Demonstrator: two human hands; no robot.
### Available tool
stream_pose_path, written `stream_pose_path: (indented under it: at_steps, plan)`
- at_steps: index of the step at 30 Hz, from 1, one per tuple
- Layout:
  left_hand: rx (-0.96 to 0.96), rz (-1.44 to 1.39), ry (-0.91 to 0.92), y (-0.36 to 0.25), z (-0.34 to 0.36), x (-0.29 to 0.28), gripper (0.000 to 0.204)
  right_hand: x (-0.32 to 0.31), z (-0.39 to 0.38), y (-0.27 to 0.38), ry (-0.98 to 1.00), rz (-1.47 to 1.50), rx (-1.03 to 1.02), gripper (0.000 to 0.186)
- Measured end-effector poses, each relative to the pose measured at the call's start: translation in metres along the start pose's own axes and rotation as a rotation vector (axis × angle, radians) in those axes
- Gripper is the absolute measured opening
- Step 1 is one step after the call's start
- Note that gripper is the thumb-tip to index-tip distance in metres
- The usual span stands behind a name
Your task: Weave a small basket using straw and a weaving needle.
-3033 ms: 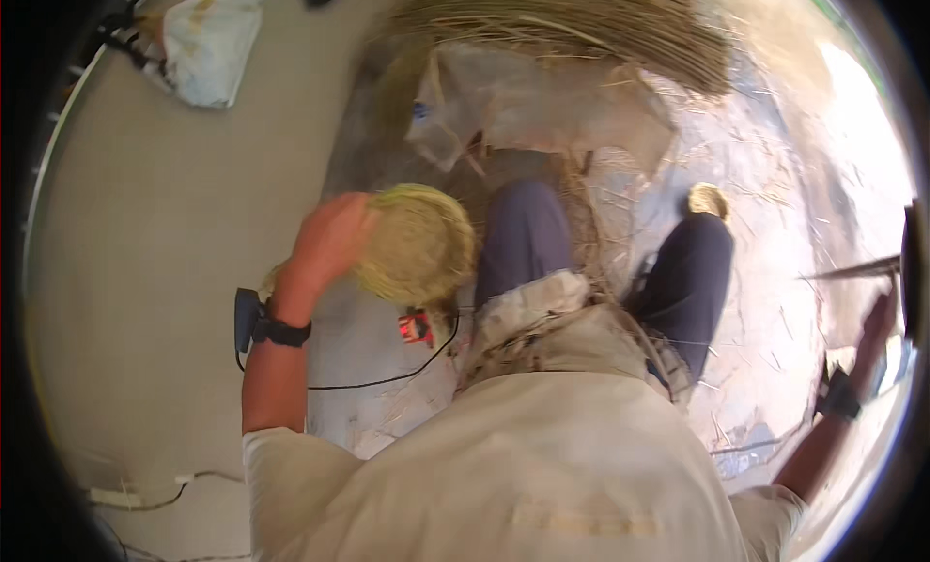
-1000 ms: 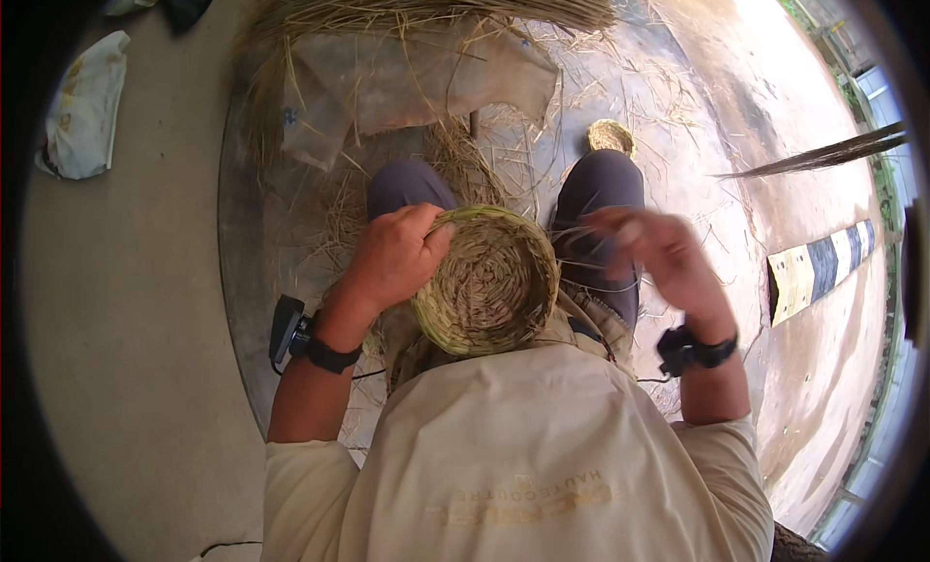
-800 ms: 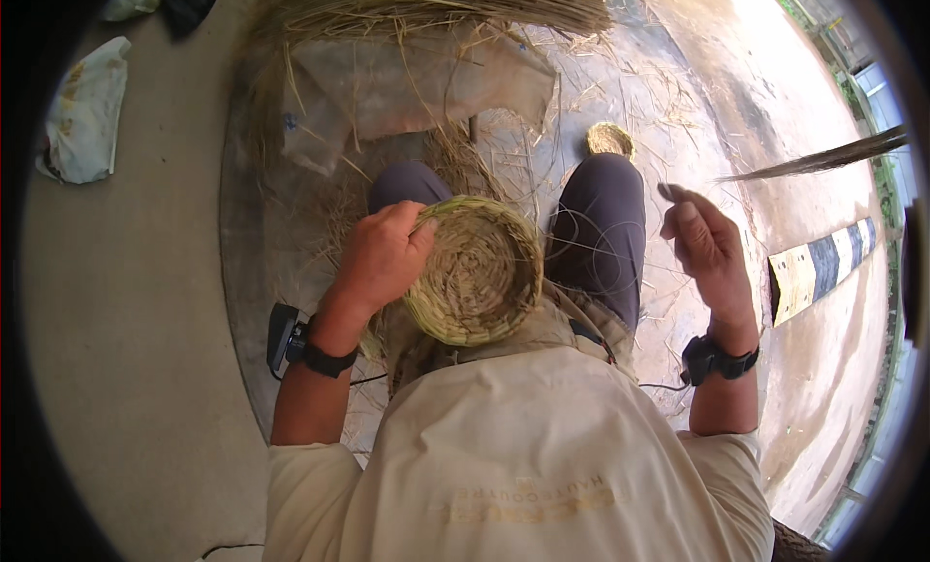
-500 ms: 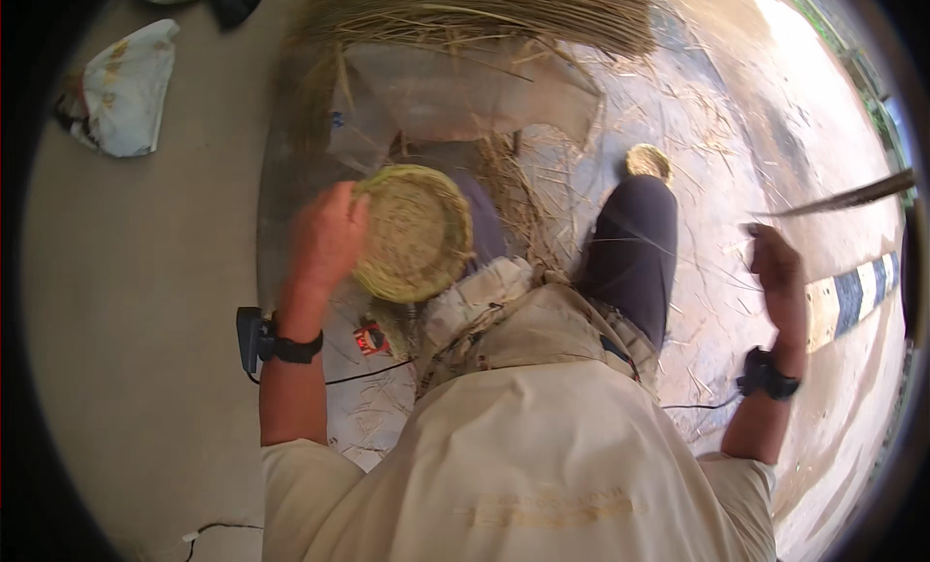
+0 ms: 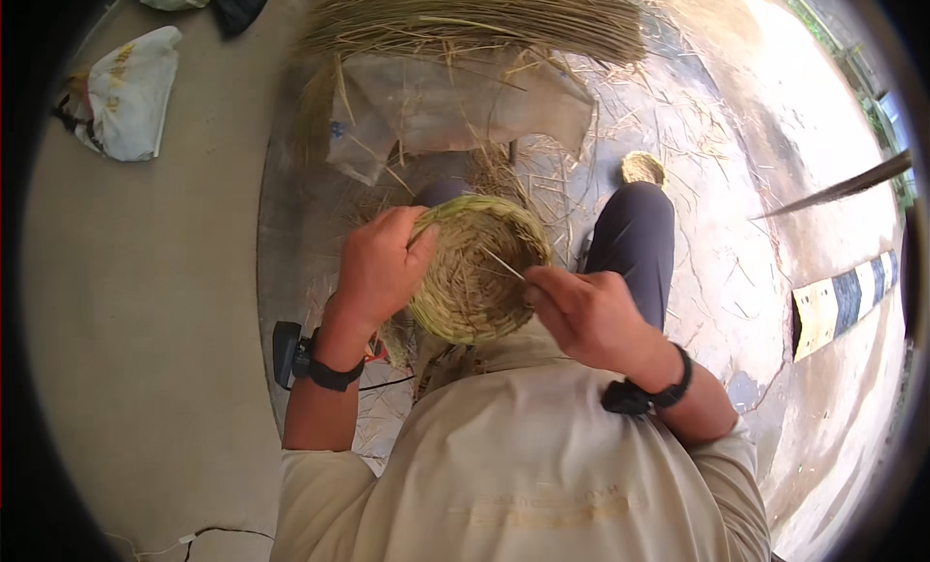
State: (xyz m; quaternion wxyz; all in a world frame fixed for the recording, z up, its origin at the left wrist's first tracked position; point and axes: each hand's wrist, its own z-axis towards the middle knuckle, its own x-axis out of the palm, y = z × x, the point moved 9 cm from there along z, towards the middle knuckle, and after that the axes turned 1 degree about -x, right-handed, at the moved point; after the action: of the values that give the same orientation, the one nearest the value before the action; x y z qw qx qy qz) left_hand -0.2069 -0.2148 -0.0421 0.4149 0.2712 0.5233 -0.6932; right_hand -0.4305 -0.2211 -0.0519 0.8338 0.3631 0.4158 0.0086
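A round basket (image 5: 470, 289) woven from greenish straw is tilted above my lap, its hollow inside facing me. My left hand (image 5: 383, 262) grips its left rim, thumb over the edge. At the basket's right side my right hand (image 5: 586, 310) is closed in a pinch on a thin, pale needle-like tool (image 5: 504, 264). The tool points up and left across the basket's opening. Whether its tip touches the weave I cannot tell. Part of the right rim is behind my right fingers.
Ahead, a large bundle of straw stalks (image 5: 475, 17) lies over a support draped with a plastic sheet (image 5: 465, 102). A smaller woven basket (image 5: 642, 169) is just beyond my right knee (image 5: 635, 233). Loose straw litters the ground. White bags (image 5: 136, 92) lie far left; a striped kerb (image 5: 848, 300) is at right.
My right hand has swung in from the far right to the basket. My left hand has brought the basket rightward, closer to my middle, and tilted it.
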Motion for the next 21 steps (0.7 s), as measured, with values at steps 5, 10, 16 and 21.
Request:
stream_pose_path:
  at_steps: [5, 10, 16, 21]
  plan:
    - [0.056, -0.064, 0.005, -0.030, 0.000, 0.002, 0.023, 0.003, 0.014, -0.001, 0.032, 0.019, 0.086, 0.016]
    - [0.073, -0.085, 0.031, -0.033, 0.000, 0.007, 0.022, 0.001, 0.015, -0.002, -0.028, 0.006, 0.067, 0.017]
    - [0.075, -0.090, 0.036, -0.037, 0.003, 0.008, 0.022, 0.006, 0.012, -0.004, -0.008, 0.004, 0.111, 0.016]
    - [0.078, -0.068, 0.033, -0.043, 0.002, 0.009, 0.022, 0.010, 0.016, 0.000, -0.017, -0.067, 0.058, 0.018]
